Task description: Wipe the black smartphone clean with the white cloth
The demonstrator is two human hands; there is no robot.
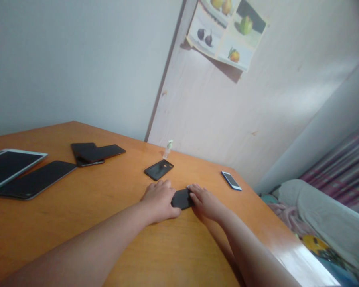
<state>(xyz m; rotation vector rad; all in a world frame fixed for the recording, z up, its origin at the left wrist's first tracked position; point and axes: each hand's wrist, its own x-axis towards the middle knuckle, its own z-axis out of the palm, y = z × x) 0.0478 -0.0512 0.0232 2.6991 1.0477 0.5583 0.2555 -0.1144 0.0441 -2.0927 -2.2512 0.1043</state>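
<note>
Between my two hands a black phone (181, 199) lies at the table surface, its ends covered by my fingers. My left hand (160, 200) grips its left end, with the thumb along the near edge. At the right end, the fingers of my right hand (206, 202) bend over the phone. Just beyond my left hand rests an empty black phone case (158, 170) with a camera cutout. A small clear pump bottle (168, 149) stands upright behind the case.
On the left of the wooden table (107, 187) lie a white-framed tablet (13, 165), a dark tablet (38, 180) and two overlapping black devices (103, 152). A white-fronted phone (231, 180) is near the right edge. Walls rise behind; a bed with fabrics (317, 207) stands right.
</note>
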